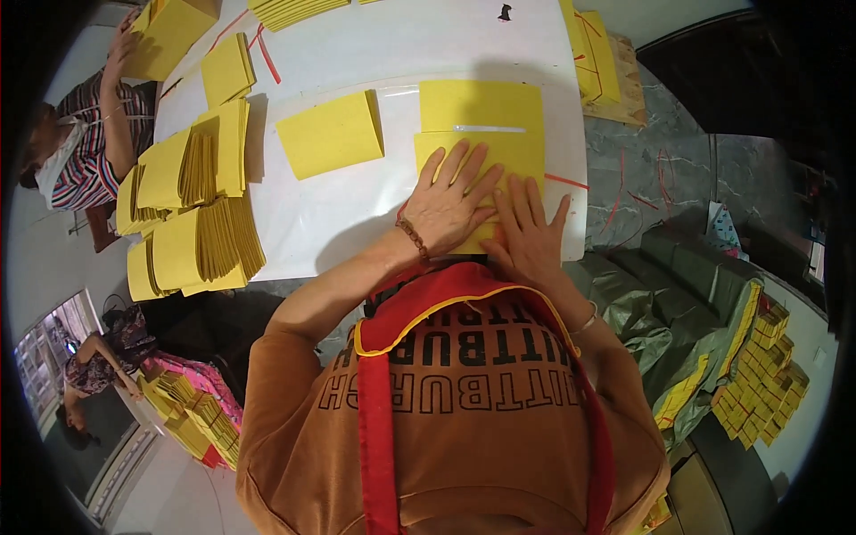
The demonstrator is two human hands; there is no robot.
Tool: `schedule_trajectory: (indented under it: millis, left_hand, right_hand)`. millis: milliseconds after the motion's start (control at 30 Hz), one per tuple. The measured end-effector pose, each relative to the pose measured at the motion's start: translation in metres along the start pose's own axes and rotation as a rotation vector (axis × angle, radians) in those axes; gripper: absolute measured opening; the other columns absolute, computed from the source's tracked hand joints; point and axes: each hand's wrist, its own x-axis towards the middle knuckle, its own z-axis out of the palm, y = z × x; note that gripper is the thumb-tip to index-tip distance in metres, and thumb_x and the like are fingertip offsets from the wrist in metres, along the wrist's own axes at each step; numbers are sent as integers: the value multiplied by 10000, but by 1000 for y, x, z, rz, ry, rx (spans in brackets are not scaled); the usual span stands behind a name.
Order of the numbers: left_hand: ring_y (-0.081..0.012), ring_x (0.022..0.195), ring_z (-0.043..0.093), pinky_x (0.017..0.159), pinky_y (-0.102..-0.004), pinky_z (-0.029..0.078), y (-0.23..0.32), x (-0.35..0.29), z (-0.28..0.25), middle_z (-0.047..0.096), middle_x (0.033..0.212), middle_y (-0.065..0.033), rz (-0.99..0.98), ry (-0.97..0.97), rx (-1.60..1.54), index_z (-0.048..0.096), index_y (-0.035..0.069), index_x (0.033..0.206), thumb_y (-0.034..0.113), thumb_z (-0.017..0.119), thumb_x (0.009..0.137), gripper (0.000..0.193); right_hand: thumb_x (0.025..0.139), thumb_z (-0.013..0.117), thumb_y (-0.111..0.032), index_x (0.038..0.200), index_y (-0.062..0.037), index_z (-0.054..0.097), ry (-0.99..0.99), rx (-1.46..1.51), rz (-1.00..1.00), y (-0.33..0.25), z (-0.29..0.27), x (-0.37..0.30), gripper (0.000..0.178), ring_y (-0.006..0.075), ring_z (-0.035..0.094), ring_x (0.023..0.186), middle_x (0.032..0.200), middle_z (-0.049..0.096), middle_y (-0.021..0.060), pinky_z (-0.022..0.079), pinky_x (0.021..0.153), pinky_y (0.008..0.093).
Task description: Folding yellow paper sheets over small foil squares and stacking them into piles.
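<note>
Both my hands lie flat on yellow paper (480, 105) near the table's front edge. My left hand (452, 198), with a beaded bracelet at the wrist, has its fingers spread over the middle of the paper. Beside it on the right, my right hand (533, 223) rests with fingers apart along the paper's right side. A white strip (490, 129) crosses the paper just beyond my left fingertips. What lies under my palms is hidden. To the left sits a folded yellow paper piece (330, 135), apart from both hands.
Folded yellow bundles (218, 241) crowd the left side of the white table (294, 232). A co-worker's hand (120, 45) touches a yellow stack at the far left. Red strips (267, 55) lie about. Yellow bundles (762, 383) and green sheeting (637, 299) stand at right.
</note>
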Motion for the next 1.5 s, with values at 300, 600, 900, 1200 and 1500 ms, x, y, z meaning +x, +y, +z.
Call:
schedule_trajectory:
  millis: [300, 600, 900, 1200, 1500]
  left_hand:
    - [-335, 1134, 420, 935, -456, 336, -5, -2, -5, 417, 1289, -195, 157, -8, -10, 476, 24, 1235, 349, 620, 764, 590]
    - [-326, 976, 552, 794, -375, 463, 6, 9, -20, 550, 1145, -203, 24, -43, 162, 510, -3, 1195, 162, 530, 774, 452]
    - [-276, 1126, 491, 919, -411, 402, -138, -78, -53, 534, 1232, -78, -146, 452, 439, 514, 96, 1228, 8, 586, 682, 557]
    - [-253, 1180, 439, 967, -446, 347, -172, -84, -10, 492, 1276, -46, -173, 187, 428, 489, 198, 1258, 41, 589, 705, 583]
    - [-297, 1259, 344, 1013, -462, 285, -180, -83, -6, 374, 1379, -108, -217, -92, 349, 403, 201, 1337, 114, 601, 724, 650]
  right_hand:
    - [880, 473, -412, 1341, -104, 395, -82, 84, 42, 5, -2, 3, 559, 313, 225, 1339, 1430, 281, 157, 85, 1049, 585]
    - [968, 386, -224, 1243, 22, 464, 434, 1308, 514, 36, -32, 22, 377, 220, 480, 1176, 1238, 528, 141, 344, 997, 345]
    - [958, 423, -170, 1186, 2, 522, 418, 1178, 504, 32, -22, 18, 302, 156, 506, 1096, 1180, 557, 93, 388, 925, 289]
    - [942, 460, -119, 1143, 5, 548, 392, 1131, 474, 34, -14, 22, 252, 146, 554, 991, 1106, 578, 77, 424, 863, 268]
    - [930, 470, -85, 1137, 28, 536, 374, 1145, 516, 39, -9, 24, 244, 149, 554, 986, 1104, 578, 89, 429, 860, 267]
